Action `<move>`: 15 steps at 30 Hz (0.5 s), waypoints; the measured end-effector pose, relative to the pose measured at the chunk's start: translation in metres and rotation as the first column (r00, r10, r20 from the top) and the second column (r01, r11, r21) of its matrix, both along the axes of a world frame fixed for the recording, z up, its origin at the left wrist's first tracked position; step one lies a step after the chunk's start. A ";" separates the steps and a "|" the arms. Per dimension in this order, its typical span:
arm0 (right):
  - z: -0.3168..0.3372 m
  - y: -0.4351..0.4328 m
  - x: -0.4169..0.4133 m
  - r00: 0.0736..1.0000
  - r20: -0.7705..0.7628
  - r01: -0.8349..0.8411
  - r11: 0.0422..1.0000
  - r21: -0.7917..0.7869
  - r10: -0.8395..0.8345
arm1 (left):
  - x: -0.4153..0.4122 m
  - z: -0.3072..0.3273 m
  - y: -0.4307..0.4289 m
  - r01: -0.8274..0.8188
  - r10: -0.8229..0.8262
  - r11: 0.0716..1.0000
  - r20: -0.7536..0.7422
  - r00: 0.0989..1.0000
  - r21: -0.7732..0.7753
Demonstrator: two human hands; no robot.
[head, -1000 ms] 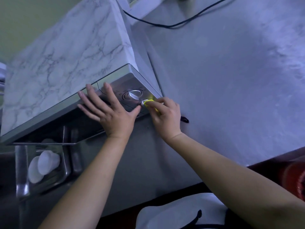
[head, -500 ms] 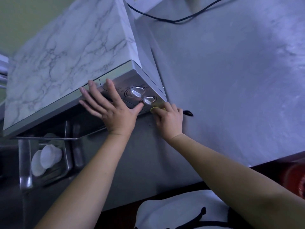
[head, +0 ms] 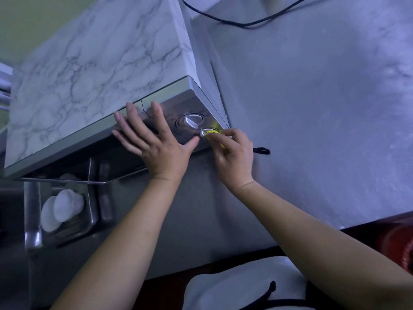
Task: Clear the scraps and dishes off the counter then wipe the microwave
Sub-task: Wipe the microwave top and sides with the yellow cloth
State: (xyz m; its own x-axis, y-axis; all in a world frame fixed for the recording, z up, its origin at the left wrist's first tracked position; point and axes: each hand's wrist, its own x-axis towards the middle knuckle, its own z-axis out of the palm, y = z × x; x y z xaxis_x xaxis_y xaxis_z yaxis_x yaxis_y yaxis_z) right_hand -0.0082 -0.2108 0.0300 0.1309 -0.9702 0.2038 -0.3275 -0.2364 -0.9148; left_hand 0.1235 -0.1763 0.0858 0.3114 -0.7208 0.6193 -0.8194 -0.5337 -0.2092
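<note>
The microwave (head: 93, 70) has a marble-patterned top and a silver front panel with two round knobs. My left hand (head: 154, 144) lies flat with straight fingers on the front panel, left of the knobs. My right hand (head: 232, 153) pinches a small yellow cloth (head: 213, 134) and holds it against the lower knob (head: 204, 132). The upper knob (head: 190, 120) is uncovered. Most of the cloth is hidden inside my fingers.
A steel sink (head: 31, 215) below left holds white cups (head: 62, 209). A black power cord (head: 245, 23) runs across the pale counter (head: 324, 108) behind the microwave. A small black loop (head: 261, 151) lies beside my right hand. A red object (head: 400, 245) sits at right.
My right hand moved the yellow cloth down below the panel's corner, then back up onto the lower knob. My left hand stayed flat on the panel.
</note>
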 end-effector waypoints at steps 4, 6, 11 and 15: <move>-0.002 0.000 0.004 1.000 -0.012 -0.003 0.999 -0.032 0.002 | 0.003 -0.002 0.000 0.006 -0.006 1.000 0.006 1.000 -0.007; -0.003 0.000 0.004 0.999 -0.053 -0.008 0.997 -0.074 0.004 | 0.003 -0.003 0.000 0.010 -0.010 1.000 0.008 1.000 -0.011; -0.011 -0.006 0.000 0.985 -0.172 -0.047 0.994 -0.101 0.029 | 0.003 -0.001 -0.001 0.010 -0.010 1.000 0.006 1.000 -0.005; -0.019 0.002 -0.004 0.964 -0.240 -0.118 0.993 -0.008 0.112 | 0.001 -0.001 0.000 0.010 -0.010 1.000 0.001 1.000 -0.006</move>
State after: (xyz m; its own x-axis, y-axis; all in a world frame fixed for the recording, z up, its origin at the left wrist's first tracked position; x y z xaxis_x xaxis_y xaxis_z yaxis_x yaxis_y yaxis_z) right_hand -0.0126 -0.2088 0.0112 0.2885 -0.9414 0.1745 -0.5049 -0.3045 -0.8077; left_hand 0.1246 -0.1760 0.0850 0.3036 -0.7202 0.6238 -0.8248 -0.5264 -0.2064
